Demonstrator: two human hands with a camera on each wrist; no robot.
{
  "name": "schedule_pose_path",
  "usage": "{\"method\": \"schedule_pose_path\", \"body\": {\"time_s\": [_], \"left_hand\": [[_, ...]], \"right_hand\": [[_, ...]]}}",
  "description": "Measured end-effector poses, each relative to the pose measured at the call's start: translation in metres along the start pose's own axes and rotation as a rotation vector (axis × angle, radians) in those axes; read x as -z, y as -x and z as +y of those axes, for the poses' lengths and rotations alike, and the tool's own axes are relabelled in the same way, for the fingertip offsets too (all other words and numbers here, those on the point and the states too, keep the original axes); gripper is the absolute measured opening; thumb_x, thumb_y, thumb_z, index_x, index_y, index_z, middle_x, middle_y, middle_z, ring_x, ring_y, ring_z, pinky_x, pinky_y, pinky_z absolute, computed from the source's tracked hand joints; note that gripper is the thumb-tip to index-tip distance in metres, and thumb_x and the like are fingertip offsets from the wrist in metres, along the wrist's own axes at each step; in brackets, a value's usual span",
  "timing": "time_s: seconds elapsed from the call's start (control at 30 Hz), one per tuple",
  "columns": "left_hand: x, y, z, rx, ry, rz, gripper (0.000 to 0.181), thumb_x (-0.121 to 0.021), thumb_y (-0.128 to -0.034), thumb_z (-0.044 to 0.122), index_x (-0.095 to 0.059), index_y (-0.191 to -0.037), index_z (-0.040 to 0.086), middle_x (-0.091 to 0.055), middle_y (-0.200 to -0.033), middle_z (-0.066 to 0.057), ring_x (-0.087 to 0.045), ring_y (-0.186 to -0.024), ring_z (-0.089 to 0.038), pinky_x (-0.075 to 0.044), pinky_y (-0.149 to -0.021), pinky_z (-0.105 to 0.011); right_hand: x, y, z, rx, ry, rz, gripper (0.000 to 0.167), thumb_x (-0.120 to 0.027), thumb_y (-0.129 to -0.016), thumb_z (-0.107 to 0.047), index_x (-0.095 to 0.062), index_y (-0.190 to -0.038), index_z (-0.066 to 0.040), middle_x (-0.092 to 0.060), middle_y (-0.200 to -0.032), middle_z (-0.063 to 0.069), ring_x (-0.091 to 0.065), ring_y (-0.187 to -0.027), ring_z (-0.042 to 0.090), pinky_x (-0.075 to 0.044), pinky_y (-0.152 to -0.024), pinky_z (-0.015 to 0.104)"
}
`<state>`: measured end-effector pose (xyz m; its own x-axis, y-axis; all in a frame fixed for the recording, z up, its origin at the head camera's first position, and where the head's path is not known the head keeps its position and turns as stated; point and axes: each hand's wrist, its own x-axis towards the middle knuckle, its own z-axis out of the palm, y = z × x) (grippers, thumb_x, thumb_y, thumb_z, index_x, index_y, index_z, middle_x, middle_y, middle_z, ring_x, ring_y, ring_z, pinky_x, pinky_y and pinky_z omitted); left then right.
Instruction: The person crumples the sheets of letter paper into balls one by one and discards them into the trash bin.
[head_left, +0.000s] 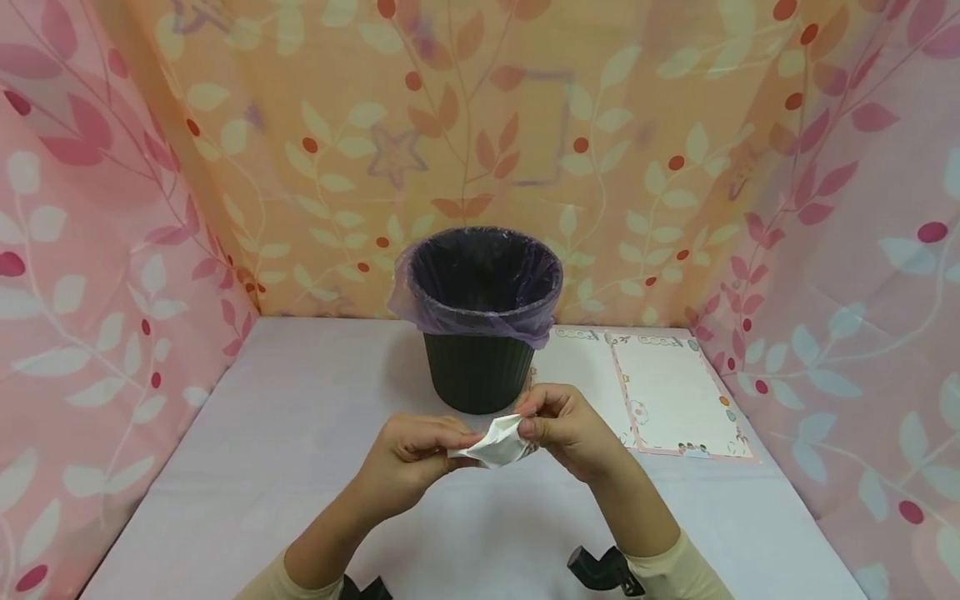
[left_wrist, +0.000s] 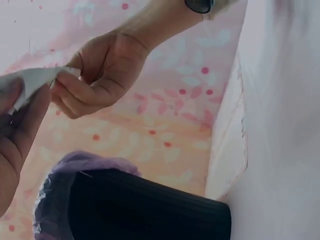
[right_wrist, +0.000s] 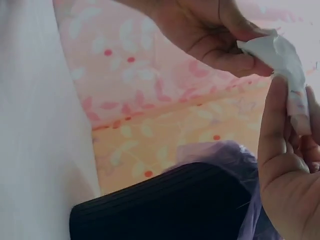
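A small piece of crumpled white paper [head_left: 500,442] is stretched between both hands above the table. The left hand [head_left: 408,458] pinches its left end between thumb and fingers. At the other end, the right hand [head_left: 573,433] pinches the paper with thumb and fingertips. Faint coloured print shows on part of the paper [right_wrist: 295,95] in the right wrist view. Just beyond the hands stands a black trash bin [head_left: 477,371], lined with a translucent purple bag [head_left: 525,321] folded over its rim. The left wrist view shows the right hand [left_wrist: 107,72] gripping the paper's edge.
Two white sheets with decorated borders, one a pink-edged sheet [head_left: 686,396], lie right of the bin on the white table [head_left: 300,400]. Patterned cloth [head_left: 480,108] hangs behind and on both sides. Black camera mounts [head_left: 606,571] sit at the wrists.
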<state>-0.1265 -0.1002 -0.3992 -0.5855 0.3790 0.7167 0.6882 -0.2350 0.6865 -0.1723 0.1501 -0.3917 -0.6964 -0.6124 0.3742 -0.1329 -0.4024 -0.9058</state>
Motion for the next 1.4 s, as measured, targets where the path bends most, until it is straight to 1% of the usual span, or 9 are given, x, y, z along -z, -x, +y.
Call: {"method": "schedule_pose_path", "body": {"time_s": [0.13, 0.23, 0.33, 0.47, 0.6, 0.7, 0.9, 1.2, 1.4], "left_hand": [[0.000, 0.001, -0.002, 0.102, -0.028, 0.098, 0.033, -0.071, -0.0855, -0.016, -0.075, -0.116, -0.004, -0.077, -0.108, -0.015, -0.074, -0.099, -0.018, -0.063, -0.078, -0.036], [-0.005, 0.001, -0.004, 0.195, -0.105, 0.221, 0.032, -0.075, -0.0859, -0.009, -0.076, -0.117, -0.001, -0.077, -0.107, -0.011, -0.074, -0.096, -0.017, -0.063, -0.079, -0.033], [-0.010, 0.001, -0.008, 0.219, -0.156, 0.283, 0.032, -0.075, -0.0871, -0.005, -0.075, -0.119, 0.000, -0.077, -0.109, -0.012, -0.074, -0.096, -0.018, -0.063, -0.080, -0.032], [-0.013, 0.001, -0.010, 0.184, -0.159, 0.321, 0.033, -0.073, -0.0893, -0.007, -0.073, -0.122, -0.001, -0.075, -0.114, -0.016, -0.074, -0.103, -0.021, -0.062, -0.085, -0.032], [-0.014, 0.000, -0.010, 0.159, -0.144, 0.319, 0.034, -0.069, -0.0914, -0.008, -0.070, -0.125, -0.003, -0.074, -0.118, -0.017, -0.073, -0.108, -0.022, -0.060, -0.088, -0.032], [-0.015, 0.001, -0.008, 0.192, -0.105, 0.274, 0.034, -0.067, -0.0939, -0.006, -0.069, -0.127, -0.003, -0.073, -0.119, -0.017, -0.073, -0.108, -0.021, -0.060, -0.089, -0.033], [-0.008, 0.001, -0.003, 0.258, -0.020, 0.131, 0.034, -0.066, -0.0951, -0.007, -0.068, -0.129, -0.003, -0.071, -0.125, -0.017, -0.070, -0.113, -0.019, -0.060, -0.091, -0.034], [0.012, -0.007, 0.004, 0.225, -0.277, -0.058, 0.074, -0.084, -0.0855, 0.010, -0.048, -0.150, 0.019, -0.042, -0.154, -0.003, -0.048, -0.136, -0.024, -0.047, -0.111, -0.039], [0.015, -0.007, 0.003, 0.190, -0.394, -0.182, 0.052, -0.070, -0.0987, 0.014, -0.054, -0.148, 0.018, -0.057, -0.144, 0.003, -0.055, -0.132, -0.017, -0.051, -0.106, -0.035]], "right_hand": [[-0.011, -0.002, 0.004, 0.072, 0.169, 0.217, 0.018, -0.074, -0.093, -0.005, -0.075, -0.106, -0.016, -0.072, -0.103, -0.001, -0.067, -0.088, 0.010, -0.059, -0.075, 0.021], [-0.024, -0.003, 0.007, 0.213, 0.507, 0.494, 0.031, -0.081, -0.087, -0.006, -0.072, -0.116, -0.012, -0.066, -0.109, 0.004, -0.065, -0.095, 0.017, -0.059, -0.084, 0.023], [-0.033, -0.003, 0.009, 0.322, 0.823, 0.653, 0.035, -0.085, -0.084, -0.008, -0.073, -0.116, -0.009, -0.064, -0.111, 0.006, -0.064, -0.102, 0.021, -0.056, -0.092, 0.022], [-0.039, -0.002, 0.010, 0.363, 1.041, 0.508, 0.043, -0.080, -0.088, -0.007, -0.069, -0.130, -0.005, -0.065, -0.131, 0.007, -0.063, -0.122, 0.025, -0.050, -0.105, 0.022], [-0.043, -0.002, 0.012, 0.302, 1.071, 0.304, 0.073, -0.085, -0.085, -0.016, -0.052, -0.149, -0.005, -0.052, -0.152, 0.010, -0.049, -0.142, 0.028, -0.039, -0.118, 0.029], [-0.045, -0.001, 0.016, 0.274, 1.074, 0.331, 0.076, -0.089, -0.080, -0.024, -0.055, -0.146, -0.007, -0.058, -0.145, 0.007, -0.055, -0.134, 0.024, -0.045, -0.113, 0.029], [-0.048, 0.000, 0.015, 0.337, 0.990, 0.417, 0.049, -0.091, -0.077, -0.019, -0.069, -0.120, -0.008, -0.070, -0.112, 0.002, -0.061, -0.100, 0.017, -0.051, -0.085, 0.023], [-0.039, 0.001, 0.005, 0.383, 0.945, 0.345, 0.023, -0.089, -0.078, -0.009, -0.070, -0.091, -0.015, -0.070, -0.089, -0.003, -0.064, -0.082, 0.012, -0.052, -0.072, 0.020], [-0.036, 0.002, 0.008, 0.346, 0.874, 0.221, 0.017, -0.087, -0.080, -0.007, -0.073, -0.087, -0.014, -0.074, -0.085, -0.001, -0.065, -0.075, 0.013, -0.054, -0.064, 0.023]]}}
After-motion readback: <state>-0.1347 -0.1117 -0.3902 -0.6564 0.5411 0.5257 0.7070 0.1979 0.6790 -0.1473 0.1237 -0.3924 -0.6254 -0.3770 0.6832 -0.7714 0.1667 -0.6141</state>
